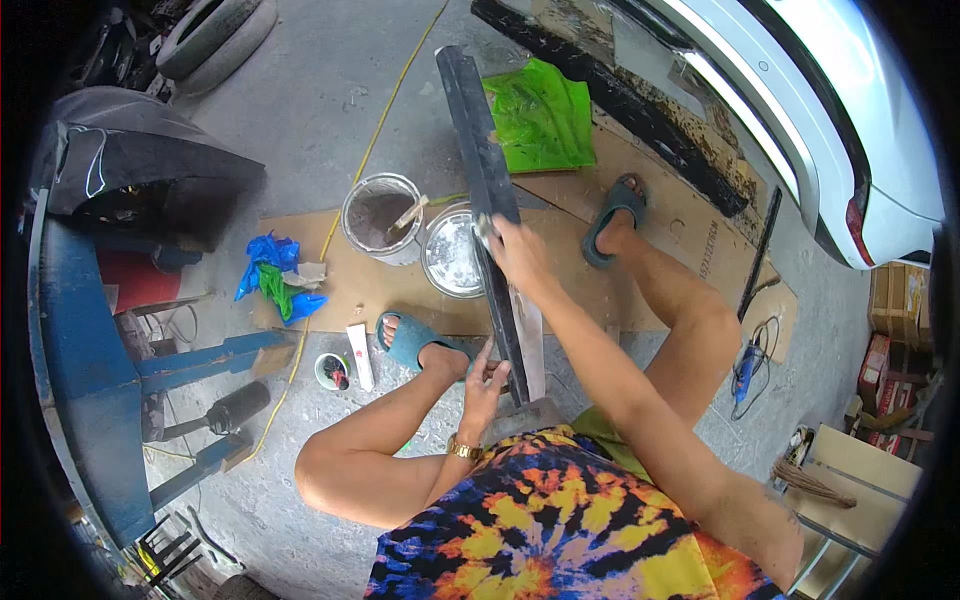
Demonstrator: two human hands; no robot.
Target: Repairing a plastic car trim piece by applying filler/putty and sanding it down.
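Observation:
A long dark bar [473, 130], worn and patched on its surface, runs away from my lap between my legs. My left hand [483, 388], below a gold wristwatch, grips the bar's near end from the left side, one finger stretched along it. My right hand [520, 258] is closed on the bar about midway, over something small and pale at its fingertips that I cannot make out. Just left of the bar lies a round silvery lid [452, 258]. Beside it stands an open can [382, 215] of greyish material with a brush-like handle leaning in it.
Flattened cardboard [655, 235] covers the floor under my sandals. Around it lie a green plastic bag [540, 115], crumpled blue plastic [268, 262], a white tube [360, 357], a small cup [332, 372] and a yellow cord [383, 120]. A white car [850, 90] stands right, a blue metal frame [90, 370] left.

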